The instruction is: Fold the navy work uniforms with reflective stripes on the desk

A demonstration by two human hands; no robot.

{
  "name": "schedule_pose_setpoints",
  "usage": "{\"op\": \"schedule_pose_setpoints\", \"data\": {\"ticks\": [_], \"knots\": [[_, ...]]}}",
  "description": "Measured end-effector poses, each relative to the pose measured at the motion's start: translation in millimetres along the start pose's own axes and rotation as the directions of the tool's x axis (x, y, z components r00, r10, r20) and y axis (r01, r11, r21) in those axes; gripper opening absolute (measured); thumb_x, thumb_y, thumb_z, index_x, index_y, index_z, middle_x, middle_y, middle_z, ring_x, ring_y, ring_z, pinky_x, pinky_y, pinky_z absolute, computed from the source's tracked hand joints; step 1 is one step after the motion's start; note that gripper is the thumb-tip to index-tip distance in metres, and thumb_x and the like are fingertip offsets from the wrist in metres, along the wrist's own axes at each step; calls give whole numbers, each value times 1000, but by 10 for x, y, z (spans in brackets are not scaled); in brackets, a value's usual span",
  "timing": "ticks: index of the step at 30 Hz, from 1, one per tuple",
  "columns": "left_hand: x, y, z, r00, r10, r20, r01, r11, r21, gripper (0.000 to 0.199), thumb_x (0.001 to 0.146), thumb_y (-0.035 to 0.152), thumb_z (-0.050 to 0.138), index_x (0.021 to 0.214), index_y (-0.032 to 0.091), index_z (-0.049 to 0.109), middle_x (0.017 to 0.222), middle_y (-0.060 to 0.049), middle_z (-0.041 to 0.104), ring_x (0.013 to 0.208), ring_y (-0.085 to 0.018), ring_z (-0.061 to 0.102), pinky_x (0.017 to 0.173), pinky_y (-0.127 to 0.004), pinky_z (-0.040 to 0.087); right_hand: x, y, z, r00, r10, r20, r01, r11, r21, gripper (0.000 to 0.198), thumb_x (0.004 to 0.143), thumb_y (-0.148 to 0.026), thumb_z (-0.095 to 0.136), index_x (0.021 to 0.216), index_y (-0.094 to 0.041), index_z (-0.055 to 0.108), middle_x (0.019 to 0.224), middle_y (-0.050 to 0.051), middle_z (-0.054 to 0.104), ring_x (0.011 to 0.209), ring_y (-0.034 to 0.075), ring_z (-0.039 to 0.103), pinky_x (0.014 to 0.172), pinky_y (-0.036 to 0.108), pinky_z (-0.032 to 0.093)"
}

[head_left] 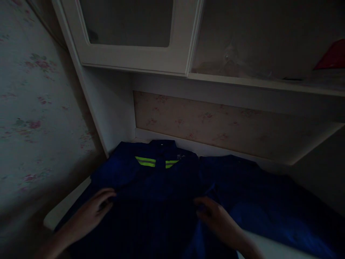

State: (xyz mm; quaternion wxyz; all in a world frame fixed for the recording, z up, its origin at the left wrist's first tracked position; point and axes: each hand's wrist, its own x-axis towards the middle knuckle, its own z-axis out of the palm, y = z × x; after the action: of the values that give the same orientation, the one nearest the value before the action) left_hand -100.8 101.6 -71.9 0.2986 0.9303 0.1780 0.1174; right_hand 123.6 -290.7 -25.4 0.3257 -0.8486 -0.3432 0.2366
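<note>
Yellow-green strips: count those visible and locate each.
2: longer strip on the left, shorter strip on the right, both across the upper front of the leftmost blue garment, as pictured. Darkness may hide more.

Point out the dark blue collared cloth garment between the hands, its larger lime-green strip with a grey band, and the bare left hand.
Dark blue collared cloth garment (151, 192): head view, middle of its front.
Larger lime-green strip (147, 162): head view, near its middle.
Left hand (95, 206): head view, back of the hand.
</note>
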Motion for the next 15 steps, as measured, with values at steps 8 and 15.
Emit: {"op": "schedule_pose_setpoints", "data": {"ticks": [8,15], "knots": [[444,588,889,996,51,78,-60,991,119,28,88,34,50,109,27,68,114,-3,67,97,-21,67,85,-31,51,937,-25,610,994,-41,-101,-7,899,-438,44,85,-24,53,128,-24,57,131,11,56,90,30,68,77,45,52],[426,243,69,987,-82,-140,92,994,67,34,87,44,42,93,21,65,88,-5,68,75,-19,67,73,-31,52,839,-41,298,956,-67,-285,-21,955,-297,36,99,-35,30,104,-23,63,105,6,67,92,21,66,80,33,50]]}}
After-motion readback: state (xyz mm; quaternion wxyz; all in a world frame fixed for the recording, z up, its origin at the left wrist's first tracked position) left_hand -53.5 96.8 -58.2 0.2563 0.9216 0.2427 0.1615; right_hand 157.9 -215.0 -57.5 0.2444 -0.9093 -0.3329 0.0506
